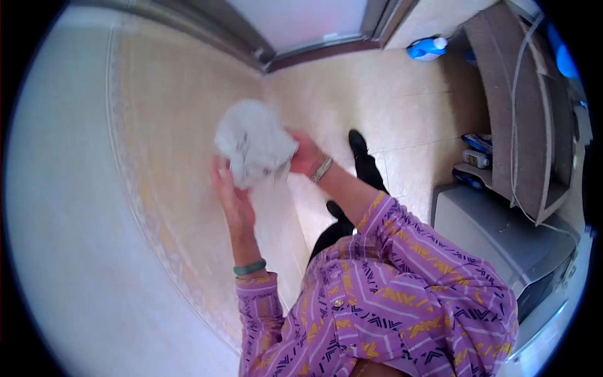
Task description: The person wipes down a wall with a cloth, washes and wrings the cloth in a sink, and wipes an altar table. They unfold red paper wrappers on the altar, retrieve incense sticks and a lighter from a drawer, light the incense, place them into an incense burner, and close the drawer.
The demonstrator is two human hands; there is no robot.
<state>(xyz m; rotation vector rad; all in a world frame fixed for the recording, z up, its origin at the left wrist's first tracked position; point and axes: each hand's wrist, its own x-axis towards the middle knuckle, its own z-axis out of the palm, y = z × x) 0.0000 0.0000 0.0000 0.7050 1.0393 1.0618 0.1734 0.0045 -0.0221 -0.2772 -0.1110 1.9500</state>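
Observation:
A crumpled whitish cloth (254, 141) is held up between both hands, near the tiled wall. My left hand (233, 195), with a green bangle at the wrist, is at the cloth's lower left edge, its fingers pointing up and partly behind the cloth. My right hand (304, 152), wearing a light bracelet, grips the cloth's right side, and its fingertips are hidden by the cloth.
A doorway (301, 28) is at the top. Near it, a blue bottle (428, 49) stands on the tiled floor (414, 107). At the right are a shelf unit (505, 107) with packets and a grey machine or bin (480, 223). A cable hangs over the shelf.

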